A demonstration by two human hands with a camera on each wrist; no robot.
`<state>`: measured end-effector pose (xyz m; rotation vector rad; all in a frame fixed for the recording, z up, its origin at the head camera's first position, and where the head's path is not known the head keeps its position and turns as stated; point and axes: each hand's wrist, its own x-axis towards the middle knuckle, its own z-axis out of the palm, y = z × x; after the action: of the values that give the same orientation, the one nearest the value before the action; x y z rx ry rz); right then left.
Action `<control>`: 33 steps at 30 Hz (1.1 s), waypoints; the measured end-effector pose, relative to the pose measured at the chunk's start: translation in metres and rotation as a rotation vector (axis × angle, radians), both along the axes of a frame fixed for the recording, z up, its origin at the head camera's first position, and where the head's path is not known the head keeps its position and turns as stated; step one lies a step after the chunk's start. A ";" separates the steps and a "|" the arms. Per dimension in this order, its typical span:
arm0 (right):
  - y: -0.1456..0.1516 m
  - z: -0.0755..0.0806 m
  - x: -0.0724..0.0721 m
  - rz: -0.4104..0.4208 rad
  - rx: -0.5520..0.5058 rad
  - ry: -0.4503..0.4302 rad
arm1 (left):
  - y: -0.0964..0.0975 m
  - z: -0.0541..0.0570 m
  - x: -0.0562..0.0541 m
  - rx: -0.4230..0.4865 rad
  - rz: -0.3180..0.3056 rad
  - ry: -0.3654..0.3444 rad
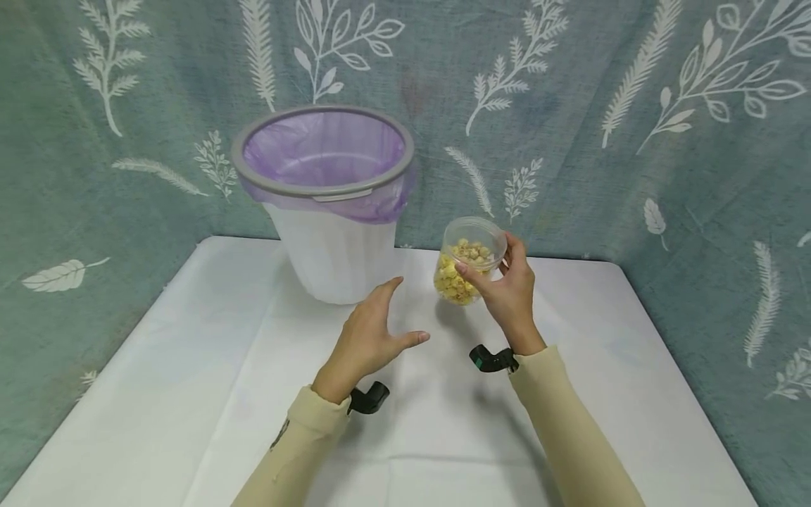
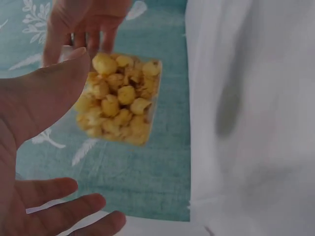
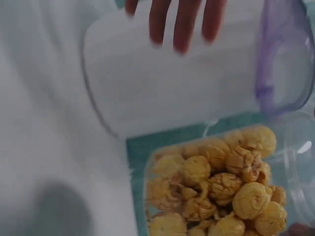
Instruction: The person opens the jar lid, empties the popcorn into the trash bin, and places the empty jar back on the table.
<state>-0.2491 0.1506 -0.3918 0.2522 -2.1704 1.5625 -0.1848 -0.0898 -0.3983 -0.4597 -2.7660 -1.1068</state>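
Note:
My right hand [image 1: 512,299] grips a clear plastic jar [image 1: 453,264] near its rim, thumb on one side and fingers on the other. Yellow popcorn [image 3: 214,184] fills much of the jar. A shadow below it and the left wrist view show the jar held above the white table. My left hand [image 1: 367,338] hovers left of the jar with fingers and thumb spread, nothing in its grasp. In the left wrist view its thumb [image 2: 54,91] overlaps the jar's edge in the picture; whether they touch I cannot tell. Whether a lid covers the jar is unclear.
A white bin [image 1: 338,257] with a grey rim and a purple liner bag [image 1: 323,151] stands at the table's back left. Behind the white-covered table [image 1: 222,366] hangs a green leaf-patterned cloth [image 1: 570,190]. Both wrists wear small black cameras.

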 end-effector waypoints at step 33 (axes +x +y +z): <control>-0.035 0.018 0.057 0.289 -0.185 -0.052 | 0.011 0.000 -0.017 0.338 -0.079 0.252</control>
<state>-0.1923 0.1153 -0.3733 0.4877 -2.0809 1.9342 -0.2020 -0.0789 -0.3979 -0.6190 -2.3050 -1.3933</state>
